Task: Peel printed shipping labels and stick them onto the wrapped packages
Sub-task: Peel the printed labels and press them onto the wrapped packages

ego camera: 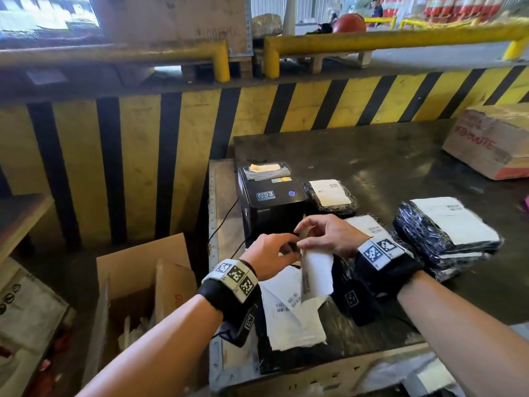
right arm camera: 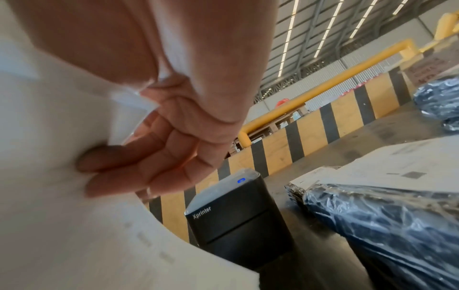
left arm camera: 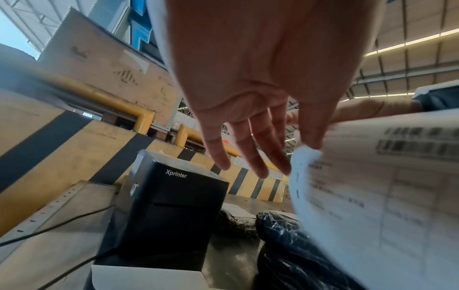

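Far left, on the floor below the table, there's an open cardboard box point(ego camera: 143, 285) with what looks like paper scraps inside. Next over, the left hand point(ego camera: 269, 255) is up in front of the black label printer point(ego camera: 270, 204), thumb and forefinger pinching the top edge of a shipping label point(ego camera: 316, 270), with the other fingers point(left arm camera: 248, 153) spread loose and fairly straight. The label hangs above the table edge, curling down onto a messy pile of white label sheets point(ego camera: 292, 325) lying on the dark table point(ego camera: 400, 156). The right hand point(ego camera: 329, 233) meets it from the other side, fingers point(right arm camera: 139, 157) curled against the paper, gripping the same top edge. It's blurry, so I can't tell label from backing. Right of the printer sits a small wrapped package point(ego camera: 332, 196) with a label already on. Further right there's a stack of black wrapped packages point(ego camera: 446, 233), labelled on top. Far right corner: a taped carton point(ego camera: 492, 141) with red print.
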The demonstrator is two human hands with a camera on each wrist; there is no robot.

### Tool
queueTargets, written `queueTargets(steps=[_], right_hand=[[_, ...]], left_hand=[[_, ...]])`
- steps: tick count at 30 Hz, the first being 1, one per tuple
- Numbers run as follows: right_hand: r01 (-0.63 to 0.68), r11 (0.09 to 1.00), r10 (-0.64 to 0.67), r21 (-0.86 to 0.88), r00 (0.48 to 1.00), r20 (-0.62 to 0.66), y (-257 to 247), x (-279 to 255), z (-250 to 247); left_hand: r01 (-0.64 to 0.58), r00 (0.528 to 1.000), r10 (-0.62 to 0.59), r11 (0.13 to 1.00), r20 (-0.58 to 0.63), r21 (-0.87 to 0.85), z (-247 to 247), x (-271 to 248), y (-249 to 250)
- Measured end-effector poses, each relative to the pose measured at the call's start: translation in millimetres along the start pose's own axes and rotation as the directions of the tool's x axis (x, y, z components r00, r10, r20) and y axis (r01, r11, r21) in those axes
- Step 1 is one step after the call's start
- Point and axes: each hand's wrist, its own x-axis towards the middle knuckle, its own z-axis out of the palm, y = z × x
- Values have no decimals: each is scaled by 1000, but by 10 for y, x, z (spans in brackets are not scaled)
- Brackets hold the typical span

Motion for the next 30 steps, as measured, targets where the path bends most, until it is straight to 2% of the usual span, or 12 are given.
queueTargets(steps=[7,12,17,20,24,30], right_hand=[[-34,980,45,194,997,-57,17,-45,-127],[-51,949,100,310,985,-143,73,-169,-227],[-68,987,94,145,980,-174,77,-234,-318],[-41,998,49,51,987,-155,-30,-218,-309],[-19,1000,21,18,993,-115,-165,-195,-283],[20,998,-26,-68,996,-85,-298,-187,-283]], left_hand=[[4,999,-9,994,-47,-110,-159,42,115],[48,991,-72,976,-109,-212,-288,53,71],[78,984,-115,965,-137,-249,-349,48,63],[3,975,-74,947,-207,-322,-370,80,157],[-66,963,-16,954,-269,-292,-480,144,309],[-84,971,11,952,-240,-296,-568,138,363]])
